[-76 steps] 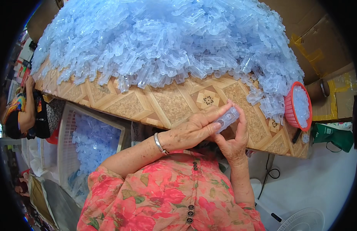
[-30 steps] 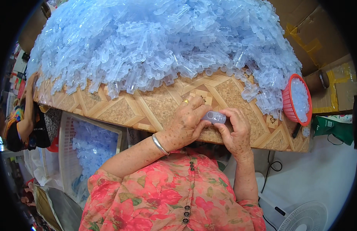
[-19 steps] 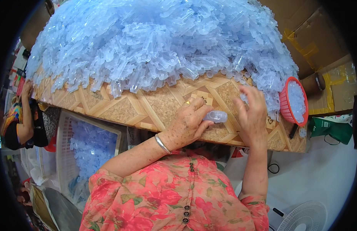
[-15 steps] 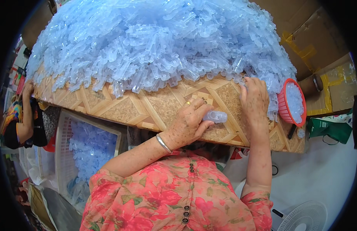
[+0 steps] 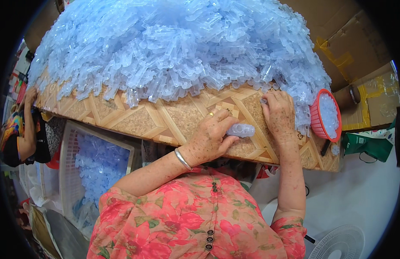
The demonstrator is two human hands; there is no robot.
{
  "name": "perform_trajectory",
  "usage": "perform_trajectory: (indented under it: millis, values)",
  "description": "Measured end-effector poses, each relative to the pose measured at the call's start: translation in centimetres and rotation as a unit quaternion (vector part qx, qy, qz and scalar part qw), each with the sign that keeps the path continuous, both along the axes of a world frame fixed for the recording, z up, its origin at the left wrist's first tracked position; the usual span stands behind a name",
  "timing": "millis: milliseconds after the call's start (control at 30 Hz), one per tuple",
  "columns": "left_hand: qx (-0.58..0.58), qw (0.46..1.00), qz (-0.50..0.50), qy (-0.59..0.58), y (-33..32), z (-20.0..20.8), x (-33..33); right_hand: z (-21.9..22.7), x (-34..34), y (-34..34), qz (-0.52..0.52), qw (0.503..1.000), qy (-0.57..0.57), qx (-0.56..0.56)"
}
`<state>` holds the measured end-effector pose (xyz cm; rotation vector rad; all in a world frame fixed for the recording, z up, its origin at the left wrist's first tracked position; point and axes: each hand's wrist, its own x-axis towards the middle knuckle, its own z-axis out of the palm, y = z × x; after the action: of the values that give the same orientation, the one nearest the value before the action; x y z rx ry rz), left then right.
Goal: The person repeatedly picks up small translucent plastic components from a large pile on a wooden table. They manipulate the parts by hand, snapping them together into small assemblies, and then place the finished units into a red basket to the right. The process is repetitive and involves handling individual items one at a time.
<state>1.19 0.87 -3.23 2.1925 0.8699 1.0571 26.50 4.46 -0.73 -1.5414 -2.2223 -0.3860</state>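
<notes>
Head view, left hand (image 5: 212, 133) pinching clear tube (image 5: 243, 130), right hand (image 5: 280, 115) pinching piece (image 5: 264, 101), printed green bag (image 5: 374, 148)

A silver bangle (image 5: 182, 159) and gold ring (image 5: 211, 114) accompany the coral floral blouse (image 5: 178, 216).

Passage along tabletop (image 5: 174, 114), pile (image 5: 178, 52) blocking beyond, basket (image 5: 317, 117) right
</notes>
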Motion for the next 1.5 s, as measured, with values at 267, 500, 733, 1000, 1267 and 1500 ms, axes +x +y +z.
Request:
perform_trajectory:
  millis: [267, 500, 733, 1000, 1267, 1500]
  values:
    - [-0.020, 1.000, -0.001, 0.000, 0.0, 0.2, -0.1, 2.9, -1.6, -3.7, 0.001, 0.973, 0.132, -0.189]
    - [-0.026, 1.000, 0.001, 0.010, 0.0, 0.5, -0.1, 3.6, -1.8, -5.7, -0.058, 0.944, 0.185, -0.265]
    - [-0.030, 0.999, 0.001, -0.019, 0.2, 0.5, -0.1, 2.6, -1.7, -6.0, -0.057, 0.952, 0.183, -0.238]
    - [-0.039, 0.999, -0.002, -0.012, 0.2, 0.4, -0.2, 3.7, -2.4, -6.3, -0.022, 0.947, 0.262, -0.184]
    - [-0.006, 1.000, 0.005, -0.030, 0.3, -0.2, 0.0, 2.9, -4.9, -7.0, 0.114, 0.966, 0.199, -0.121]
    - [-0.020, 0.999, -0.002, -0.027, 0.3, -0.2, -0.2, 3.3, -5.6, -6.6, 0.138, 0.969, 0.162, -0.124]
